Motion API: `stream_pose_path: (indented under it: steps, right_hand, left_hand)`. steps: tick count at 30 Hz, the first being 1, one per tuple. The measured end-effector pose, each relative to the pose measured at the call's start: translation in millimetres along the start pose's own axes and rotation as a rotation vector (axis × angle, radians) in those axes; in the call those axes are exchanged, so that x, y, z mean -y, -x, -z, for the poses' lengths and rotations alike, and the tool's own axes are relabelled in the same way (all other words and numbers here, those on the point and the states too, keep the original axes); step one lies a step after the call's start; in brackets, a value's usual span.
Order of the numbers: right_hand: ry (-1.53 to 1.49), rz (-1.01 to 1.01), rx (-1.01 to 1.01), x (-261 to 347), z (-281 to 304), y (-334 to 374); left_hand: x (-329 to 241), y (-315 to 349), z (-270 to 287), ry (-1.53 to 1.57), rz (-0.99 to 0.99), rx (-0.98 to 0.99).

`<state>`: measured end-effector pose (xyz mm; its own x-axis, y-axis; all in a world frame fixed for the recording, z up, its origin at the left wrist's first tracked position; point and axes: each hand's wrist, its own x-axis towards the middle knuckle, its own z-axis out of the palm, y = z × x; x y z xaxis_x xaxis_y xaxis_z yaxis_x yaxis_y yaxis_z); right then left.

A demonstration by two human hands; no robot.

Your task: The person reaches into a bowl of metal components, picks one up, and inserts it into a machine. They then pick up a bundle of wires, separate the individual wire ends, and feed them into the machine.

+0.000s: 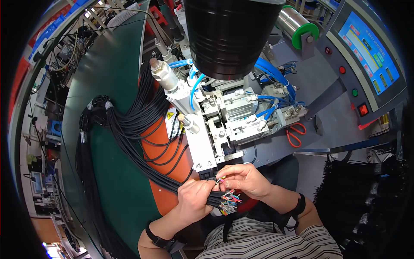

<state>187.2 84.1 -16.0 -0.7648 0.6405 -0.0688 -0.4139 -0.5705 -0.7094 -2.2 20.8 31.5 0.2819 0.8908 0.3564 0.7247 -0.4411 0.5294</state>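
Observation:
My left hand (195, 199) is closed around a bundle of black cables (166, 178) in front of the machine. Stripped cable ends with many coloured wires (231, 199) stick out past its fingers on the right. With thumb and fingertips, my right hand (246, 181) pinches the thin coloured wires (221, 179) of one cable end, close to the left fingertips. Both hands are just below the near end of the metal machine (200, 149). The fingers partly hide the wire tips.
Black cables run over an orange board (161, 157) and a green tabletop (125, 177). A black duct (233, 39) hangs over the machine. Red-handled scissors (295, 134), a wire spool (297, 28) and a touchscreen panel (368, 49) are on the right. More black cables (345, 190) hang lower right.

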Motion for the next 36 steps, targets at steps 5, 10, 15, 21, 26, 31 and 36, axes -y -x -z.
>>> stream_pose_path:
  steps: [5, 10, 15, 21, 26, 31, 36]
  right_hand:
    - [-0.006, 0.073, 0.013, -3.4, -2.0, -2.9]
    - [0.124, 0.164, 0.068, 1.3, -11.9, -6.7]
    - [0.89, 0.576, -0.036, -3.3, -27.0, -4.3]
    - [1.289, 0.838, -0.195, -9.5, -37.3, -3.9]
    - [0.396, 0.305, -0.074, -9.4, -17.6, 1.5]
    - [0.134, 0.143, -0.015, -0.5, -12.9, -1.3]
    - [0.373, 0.25, 0.023, 7.6, -5.7, -6.4]
  left_hand:
    - [5.7, -1.5, 5.9, 0.153, 0.015, 0.054]
    - [14.7, -1.1, 16.7, 0.436, 0.089, 0.116]
    - [17.5, 7.8, 14.6, 0.516, 0.231, 0.127]
    - [5.3, 3.5, 11.0, 0.266, 0.147, 0.022]
    - [3.0, 1.4, 4.4, 0.063, -0.023, -0.037]
    - [6.4, 1.7, 4.6, 0.099, -0.013, -0.012]
    - [8.6, -4.3, 8.5, 0.241, -0.023, 0.02]
